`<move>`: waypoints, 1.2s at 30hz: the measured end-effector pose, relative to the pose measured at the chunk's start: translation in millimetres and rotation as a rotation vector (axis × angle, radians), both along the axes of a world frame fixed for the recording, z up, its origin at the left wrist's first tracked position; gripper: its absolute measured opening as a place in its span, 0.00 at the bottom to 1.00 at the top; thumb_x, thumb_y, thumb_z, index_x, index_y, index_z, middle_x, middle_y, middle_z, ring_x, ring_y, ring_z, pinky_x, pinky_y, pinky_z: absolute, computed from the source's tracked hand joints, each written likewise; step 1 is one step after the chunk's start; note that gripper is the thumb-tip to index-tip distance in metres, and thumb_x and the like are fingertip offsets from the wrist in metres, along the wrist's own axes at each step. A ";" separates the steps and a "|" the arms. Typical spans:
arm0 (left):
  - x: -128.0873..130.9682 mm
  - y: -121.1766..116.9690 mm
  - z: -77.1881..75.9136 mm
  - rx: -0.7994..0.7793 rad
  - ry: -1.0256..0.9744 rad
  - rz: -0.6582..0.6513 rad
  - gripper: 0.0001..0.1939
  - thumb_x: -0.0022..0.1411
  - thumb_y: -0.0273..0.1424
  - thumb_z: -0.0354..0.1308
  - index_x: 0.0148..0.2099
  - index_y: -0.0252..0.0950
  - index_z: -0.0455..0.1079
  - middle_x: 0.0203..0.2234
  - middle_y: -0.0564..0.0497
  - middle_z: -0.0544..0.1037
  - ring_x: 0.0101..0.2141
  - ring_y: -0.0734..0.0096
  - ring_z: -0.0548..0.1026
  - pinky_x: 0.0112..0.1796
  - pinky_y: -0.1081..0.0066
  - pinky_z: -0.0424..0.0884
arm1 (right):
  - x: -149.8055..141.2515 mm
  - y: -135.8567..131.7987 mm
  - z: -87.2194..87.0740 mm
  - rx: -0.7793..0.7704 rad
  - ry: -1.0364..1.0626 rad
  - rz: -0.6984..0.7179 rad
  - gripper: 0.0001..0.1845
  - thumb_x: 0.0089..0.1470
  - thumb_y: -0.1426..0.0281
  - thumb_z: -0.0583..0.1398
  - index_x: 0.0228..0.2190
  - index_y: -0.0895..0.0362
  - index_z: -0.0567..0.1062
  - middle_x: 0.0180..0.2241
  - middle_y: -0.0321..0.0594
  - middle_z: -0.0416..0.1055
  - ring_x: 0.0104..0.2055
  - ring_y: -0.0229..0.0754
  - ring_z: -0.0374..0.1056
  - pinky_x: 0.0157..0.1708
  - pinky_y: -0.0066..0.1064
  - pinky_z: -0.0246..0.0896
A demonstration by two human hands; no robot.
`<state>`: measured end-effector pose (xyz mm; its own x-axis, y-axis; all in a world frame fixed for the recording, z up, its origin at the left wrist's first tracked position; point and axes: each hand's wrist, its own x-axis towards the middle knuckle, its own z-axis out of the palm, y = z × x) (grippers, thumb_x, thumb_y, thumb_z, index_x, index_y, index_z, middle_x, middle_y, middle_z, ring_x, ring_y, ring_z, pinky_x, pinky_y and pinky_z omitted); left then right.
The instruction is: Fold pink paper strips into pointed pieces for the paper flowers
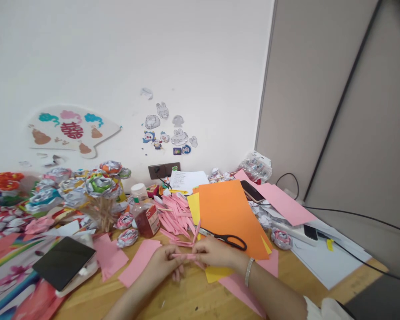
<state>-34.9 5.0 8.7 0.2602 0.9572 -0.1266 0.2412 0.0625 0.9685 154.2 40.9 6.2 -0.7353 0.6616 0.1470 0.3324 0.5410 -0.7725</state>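
Note:
Between my two hands is a narrow folded strip of pink paper (188,256), held level just above the wooden table. The fingers of my left hand (168,263) pinch its left end. My right hand (210,252), with a bracelet on the wrist, grips the right end. Just beyond them lies a heap of folded pink paper strips (176,213). Black-handled scissors (231,240) rest on orange paper (225,209) behind my right hand. A stack of flat pink paper pieces (140,262) sits beside my left hand.
A bottle with red contents (146,218) stands left of the heap. Paper flowers (102,186) crowd the back left, near a dark tablet-like device (65,262). Phones (252,191), pink sheets (286,204) and a black cable (353,258) lie to the right. A wall stands behind.

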 end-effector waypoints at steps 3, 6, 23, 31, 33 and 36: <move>2.4 -3.6 3.2 -0.062 -0.020 -0.068 0.18 0.48 0.45 0.56 0.25 0.34 0.64 0.12 0.51 0.76 0.12 0.73 0.71 0.14 0.77 0.62 | -0.8 -3.5 3.9 0.020 -0.012 0.008 0.23 0.52 0.55 0.52 0.17 0.59 0.66 0.15 0.31 0.61 0.20 0.31 0.58 0.21 0.22 0.50; 1.8 -4.8 4.6 -0.087 -0.017 -0.129 0.19 0.49 0.46 0.55 0.25 0.33 0.65 0.13 0.50 0.76 0.12 0.73 0.71 0.15 0.77 0.63 | -1.9 -4.5 1.4 -0.081 -0.006 0.074 0.21 0.52 0.55 0.52 0.20 0.59 0.66 0.16 0.31 0.62 0.19 0.31 0.58 0.20 0.21 0.50; -1.1 -3.7 -1.4 0.120 0.177 -0.153 0.22 0.55 0.48 0.46 0.21 0.35 0.60 0.06 0.60 0.63 0.10 0.79 0.60 0.15 0.79 0.55 | -4.5 -1.6 1.6 -0.039 -0.083 0.097 0.23 0.53 0.54 0.49 0.21 0.59 0.64 0.19 0.31 0.57 0.21 0.31 0.54 0.20 0.22 0.47; 1.3 -3.8 6.2 0.070 0.194 -0.081 0.24 0.51 0.52 0.45 0.21 0.36 0.61 0.06 0.60 0.63 0.10 0.77 0.60 0.15 0.77 0.57 | 3.2 4.4 0.1 -0.116 -0.062 0.073 0.18 0.54 0.59 0.50 0.23 0.59 0.67 0.19 0.31 0.61 0.21 0.31 0.57 0.22 0.21 0.50; -0.6 -1.1 3.5 0.047 0.154 -0.060 0.24 0.52 0.52 0.44 0.21 0.36 0.60 0.07 0.59 0.64 0.10 0.77 0.61 0.15 0.77 0.57 | 5.6 6.6 -0.3 -0.150 -0.047 0.055 0.16 0.54 0.61 0.50 0.24 0.59 0.67 0.18 0.31 0.61 0.20 0.30 0.56 0.21 0.21 0.50; -3.7 2.1 0.9 0.058 0.145 -0.030 0.24 0.54 0.51 0.42 0.20 0.37 0.59 0.06 0.59 0.64 0.10 0.76 0.60 0.16 0.76 0.57 | 8.8 9.6 0.2 -0.094 -0.051 -0.025 0.16 0.53 0.62 0.52 0.20 0.60 0.65 0.17 0.30 0.57 0.19 0.30 0.53 0.19 0.21 0.46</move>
